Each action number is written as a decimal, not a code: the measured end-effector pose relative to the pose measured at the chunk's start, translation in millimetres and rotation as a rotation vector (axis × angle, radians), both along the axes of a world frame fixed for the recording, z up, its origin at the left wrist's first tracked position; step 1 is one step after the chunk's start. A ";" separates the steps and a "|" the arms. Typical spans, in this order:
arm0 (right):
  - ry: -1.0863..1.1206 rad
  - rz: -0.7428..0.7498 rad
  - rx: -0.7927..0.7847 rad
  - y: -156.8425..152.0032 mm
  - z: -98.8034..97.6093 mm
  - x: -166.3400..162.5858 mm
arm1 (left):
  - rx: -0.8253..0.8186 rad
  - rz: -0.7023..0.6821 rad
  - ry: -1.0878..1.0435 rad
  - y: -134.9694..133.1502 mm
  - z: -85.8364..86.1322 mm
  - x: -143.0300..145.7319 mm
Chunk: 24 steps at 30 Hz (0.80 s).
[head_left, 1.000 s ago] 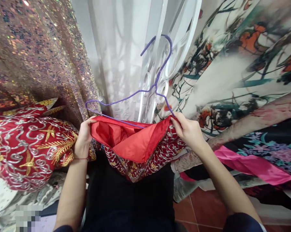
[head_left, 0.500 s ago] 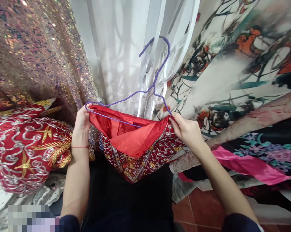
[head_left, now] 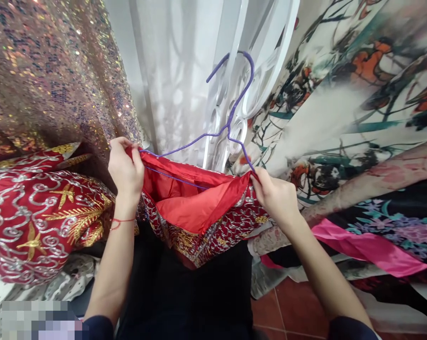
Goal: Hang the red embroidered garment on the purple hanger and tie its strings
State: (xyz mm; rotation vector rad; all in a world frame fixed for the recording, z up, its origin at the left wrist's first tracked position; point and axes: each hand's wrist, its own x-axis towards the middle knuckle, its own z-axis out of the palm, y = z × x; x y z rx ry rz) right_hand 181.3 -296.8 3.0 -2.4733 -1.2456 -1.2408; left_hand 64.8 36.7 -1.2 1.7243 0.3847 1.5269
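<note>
Printed cloth (head_left: 327, 108) spans the right; sequined cloth (head_left: 50, 89), the left. Between them stands a white scrolled frame (head_left: 239, 28). The embroidered red garment (head_left: 234, 219) is stretched before the torso, opening upward. It probably handles soft and limp, its shiny lining slippery, its embroidery prone to snagging; the 2 upper corners offer the surest hold. The purple hanger (head_left: 228, 123) dips its lower bar into the opening. The left hand (head_left: 126, 170) and right hand (head_left: 279, 196) each pinch 1 corner at a hanger end.

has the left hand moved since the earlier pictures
Yes, up: against the white frame, the left hand is higher, now covering one end of the purple hanger.
</note>
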 end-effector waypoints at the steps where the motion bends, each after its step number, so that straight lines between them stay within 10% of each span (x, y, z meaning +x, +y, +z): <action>1: -0.014 -0.002 0.016 0.9 -0.4 -2.1 | 0.011 0.009 0.030 -9.6 1.4 3.2; 8: -0.070 -0.043 0.087 -5.7 -1.8 -3.7 | -0.036 -0.113 0.023 -71.0 10.5 10.9; 20: -0.101 0.086 0.120 -16.0 -12.4 20.8 | 0.087 0.026 0.347 -11.0 13.8 -38.3; 24: -0.050 0.099 0.175 -16.8 -16.4 26.0 | -0.026 -0.224 0.312 -4.9 16.3 -33.2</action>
